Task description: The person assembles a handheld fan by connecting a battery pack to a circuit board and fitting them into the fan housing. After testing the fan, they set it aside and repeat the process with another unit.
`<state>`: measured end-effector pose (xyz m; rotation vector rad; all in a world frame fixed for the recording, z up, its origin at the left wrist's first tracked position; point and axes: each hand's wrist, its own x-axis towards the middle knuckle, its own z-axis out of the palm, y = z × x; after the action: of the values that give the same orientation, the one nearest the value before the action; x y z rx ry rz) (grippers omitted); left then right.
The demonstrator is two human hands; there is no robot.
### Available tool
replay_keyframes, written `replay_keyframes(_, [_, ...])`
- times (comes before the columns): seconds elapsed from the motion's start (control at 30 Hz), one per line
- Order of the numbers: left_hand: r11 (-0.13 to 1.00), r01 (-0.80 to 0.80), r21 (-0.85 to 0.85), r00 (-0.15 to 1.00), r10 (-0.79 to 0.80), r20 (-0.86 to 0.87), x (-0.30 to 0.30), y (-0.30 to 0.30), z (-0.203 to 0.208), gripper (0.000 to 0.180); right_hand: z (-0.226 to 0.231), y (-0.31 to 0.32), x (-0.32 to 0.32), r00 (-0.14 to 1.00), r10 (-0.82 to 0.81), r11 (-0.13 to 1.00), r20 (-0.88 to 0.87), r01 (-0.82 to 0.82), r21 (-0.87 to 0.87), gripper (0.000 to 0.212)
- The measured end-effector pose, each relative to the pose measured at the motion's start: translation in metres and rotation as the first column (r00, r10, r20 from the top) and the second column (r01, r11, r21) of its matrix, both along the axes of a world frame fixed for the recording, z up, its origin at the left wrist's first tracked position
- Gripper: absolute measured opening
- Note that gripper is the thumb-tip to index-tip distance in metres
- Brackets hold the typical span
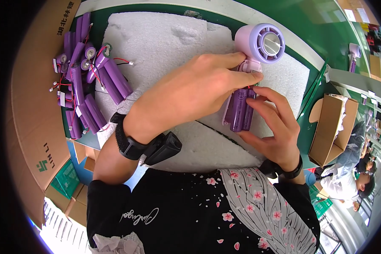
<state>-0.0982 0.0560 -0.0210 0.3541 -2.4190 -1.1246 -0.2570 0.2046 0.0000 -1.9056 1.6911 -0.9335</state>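
Observation:
A light purple handheld fan (258,41) lies with its round head at the top right of the white foam sheet. In its opened handle sits a purple battery pack (239,110) of two cylindrical cells, with a bit of red wire at its upper end. My left hand (199,84) reaches across from the left; its thumb and finger are closed on the fan's neck, just below the head. My right hand (279,125) curls around the pack from the right, fingertips on the cells' upper side and thumb at their lower end. The fingers partly hide the wire's connection.
Several purple battery packs (78,84) with red and black leads are piled on the left, beside a tall cardboard box (34,127). Foam sheet (156,38) covers the green table (300,25). An open carton (332,127) stands on the right. Other people sit farther right.

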Motion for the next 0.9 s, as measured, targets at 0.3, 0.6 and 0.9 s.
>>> replay_keyframes(0.3, [0.986, 0.055, 0.16, 0.998, -0.057, 0.007, -0.002, -0.01, 0.0, 0.037, -0.002, 0.003, 0.003, 0.994, -0.054, 0.998, -0.096, 0.051, -0.031, 0.041])
replay_keyframes(0.6, [0.985, 0.039, 0.171, 0.999, -0.043, 0.02, -0.001, -0.01, -0.001, 0.039, -0.012, 0.002, 0.004, 0.997, -0.05, 0.994, -0.059, 0.044, -0.101, 0.046])
replay_keyframes(0.9, [0.967, 0.036, 0.252, 0.997, -0.052, 0.061, 0.0, -0.008, 0.0, 0.057, -0.011, -0.002, 0.004, 0.997, -0.07, 0.997, -0.035, 0.068, -0.046, 0.054])
